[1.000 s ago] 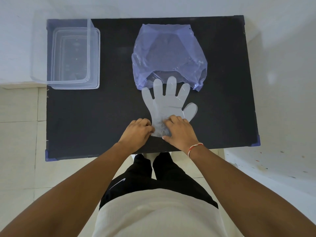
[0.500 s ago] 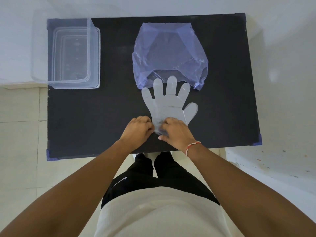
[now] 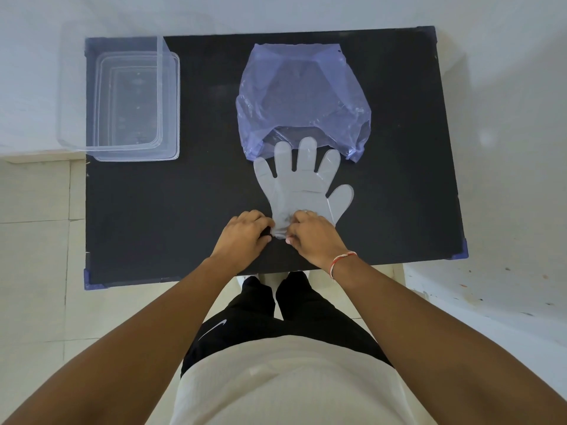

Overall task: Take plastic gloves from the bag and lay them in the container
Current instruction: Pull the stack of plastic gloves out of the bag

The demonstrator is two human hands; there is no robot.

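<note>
1. Head view, looking down: one black table [image 3: 190, 210], one clear glove [image 3: 302, 187], one bluish plastic bag [image 3: 302, 90], one clear container [image 3: 135, 105], two hands.
2. Glove lies flat on the table near the middle, five fingers spread and pointing away from the person, thumb out to the right. Its three middle fingertips overlap the bag's open mouth.
3. Bag sits toward the far edge, just right of centre, crumpled, mouth facing the person.
4. Container stands at the far left corner, open side up, its left wall reaching past the table's left edge. Whether anything lies inside, I cannot tell.
5. Left hand [image 3: 244, 236] has its fingers curled, pinching the glove's cuff from the left.
6. Right hand [image 3: 313, 237] has its fingers curled too, pinching the same cuff from the right; the cuff is bunched and wrinkled between the two hands. A red and white thread band [image 3: 342, 262] circles the right wrist.
7. Both hands are close to the near edge of the table.
8. Open black surface stretches between glove and container on the left, and another bare stretch lies to the right of glove and bag.
9. Blue corner guards [image 3: 461, 251] show at the near corners.
</note>
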